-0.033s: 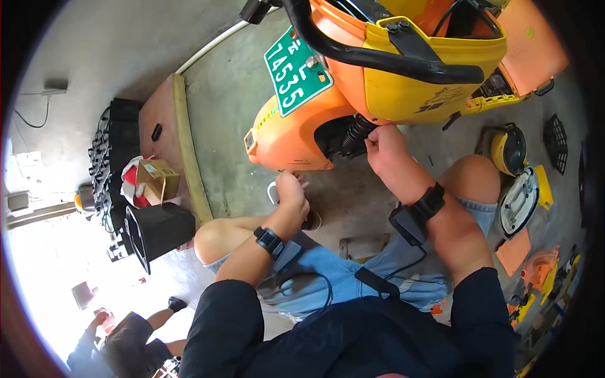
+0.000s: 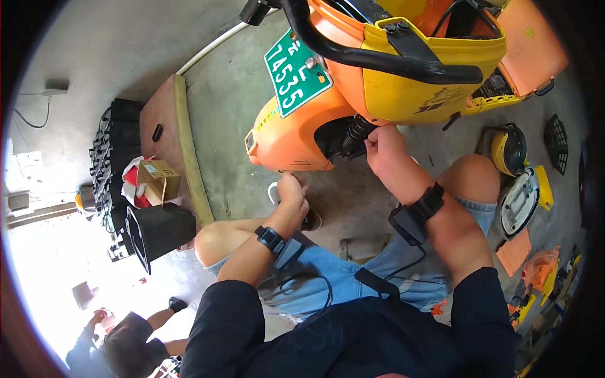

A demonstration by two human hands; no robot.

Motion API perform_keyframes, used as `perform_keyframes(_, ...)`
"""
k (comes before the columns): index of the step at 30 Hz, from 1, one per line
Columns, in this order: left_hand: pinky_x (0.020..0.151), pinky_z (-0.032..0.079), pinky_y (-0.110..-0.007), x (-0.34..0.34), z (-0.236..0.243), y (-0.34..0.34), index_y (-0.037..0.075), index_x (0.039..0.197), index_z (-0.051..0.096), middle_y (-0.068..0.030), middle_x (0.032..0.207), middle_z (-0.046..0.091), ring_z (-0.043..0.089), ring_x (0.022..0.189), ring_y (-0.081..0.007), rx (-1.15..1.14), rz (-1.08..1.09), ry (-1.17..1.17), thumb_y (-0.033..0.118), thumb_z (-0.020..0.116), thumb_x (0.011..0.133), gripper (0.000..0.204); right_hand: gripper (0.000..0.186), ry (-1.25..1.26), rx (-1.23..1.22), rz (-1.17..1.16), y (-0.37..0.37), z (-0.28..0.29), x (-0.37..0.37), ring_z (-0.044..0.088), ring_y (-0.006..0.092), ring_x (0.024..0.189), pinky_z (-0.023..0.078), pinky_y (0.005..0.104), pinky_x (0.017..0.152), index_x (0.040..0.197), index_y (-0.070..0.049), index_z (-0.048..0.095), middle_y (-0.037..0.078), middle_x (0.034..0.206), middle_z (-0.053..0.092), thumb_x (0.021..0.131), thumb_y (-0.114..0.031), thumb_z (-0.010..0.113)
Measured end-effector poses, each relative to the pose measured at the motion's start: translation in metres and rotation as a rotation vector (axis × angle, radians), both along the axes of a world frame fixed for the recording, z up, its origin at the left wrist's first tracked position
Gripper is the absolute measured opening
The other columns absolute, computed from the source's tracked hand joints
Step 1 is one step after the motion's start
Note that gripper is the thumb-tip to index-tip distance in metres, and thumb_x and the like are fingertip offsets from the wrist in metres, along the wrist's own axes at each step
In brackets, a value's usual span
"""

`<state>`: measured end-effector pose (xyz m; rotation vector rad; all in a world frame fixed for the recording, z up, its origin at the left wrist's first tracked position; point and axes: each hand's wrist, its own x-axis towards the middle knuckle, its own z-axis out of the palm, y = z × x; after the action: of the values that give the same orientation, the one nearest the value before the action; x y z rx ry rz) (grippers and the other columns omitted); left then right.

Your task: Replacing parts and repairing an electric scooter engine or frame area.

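Note:
An orange and yellow scooter [image 2: 409, 94] stands before me, its rear end toward me. My left hand [image 2: 292, 194] is at the lower edge of the orange rear mudguard [image 2: 287, 148], with its fingers curled in. Whatever it may pinch is too small to tell. Up beside the black shock absorber spring [image 2: 359, 132], under the yellow side panel [image 2: 403, 91], my right hand [image 2: 384, 143] is closed. Its fingertips are partly hidden, and I cannot make out what they hold. A green number plate [image 2: 297, 72] sits above the mudguard, and a black grab rail [image 2: 391, 66] curves round the tail.
On the right floor lie a yellow and black helmet [image 2: 508, 150], a black grille [image 2: 555, 143], a white-rimmed part [image 2: 520, 201] and orange panels [image 2: 515, 252]. At left are a cardboard box [image 2: 157, 179], a black bin [image 2: 164, 230] and another person [image 2: 132, 343].

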<state>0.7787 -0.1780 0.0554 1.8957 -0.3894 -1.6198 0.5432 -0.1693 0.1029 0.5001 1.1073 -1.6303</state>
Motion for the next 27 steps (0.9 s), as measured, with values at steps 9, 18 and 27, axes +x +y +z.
perform_keyframes(9,0.099,0.046,-0.045,-0.009,-0.004,-0.021,0.005,0.125,0.054,-0.0156,0.12,0.062,0.059,0.112,-0.0301,-0.113,0.324,0.368,0.044,0.034,0.096,0.052,0.028,-0.023,0.069,-0.016,-0.004,0.004,0.004,0.043,0.0135,0.086,0.032,0.0334,0.095,0.089,-0.014,0.053,0.0,0.088,0.048,0.072,0.008,0.048)
perform_keyframes(18,0.098,0.046,-0.046,-0.018,0.041,-0.021,0.012,0.135,0.048,-0.0132,0.131,0.057,0.055,0.118,-0.0304,-0.077,0.278,0.347,0.055,0.035,0.093,0.061,0.029,0.133,0.068,0.146,0.001,0.005,-0.004,0.047,0.0145,0.086,0.037,0.0349,0.095,0.097,-0.014,0.054,0.001,0.091,0.05,0.075,0.004,0.05)
perform_keyframes(27,0.095,0.047,-0.048,-0.01,0.117,-0.039,0.014,0.134,0.048,-0.0047,0.135,0.054,0.053,0.122,-0.0246,-0.37,0.224,0.501,0.058,0.047,0.092,0.062,0.035,0.332,-0.002,0.286,0.005,0.027,0.012,0.051,0.0165,0.098,0.039,0.0387,0.091,0.103,-0.014,0.051,0.001,0.101,0.054,0.072,0.002,0.055)
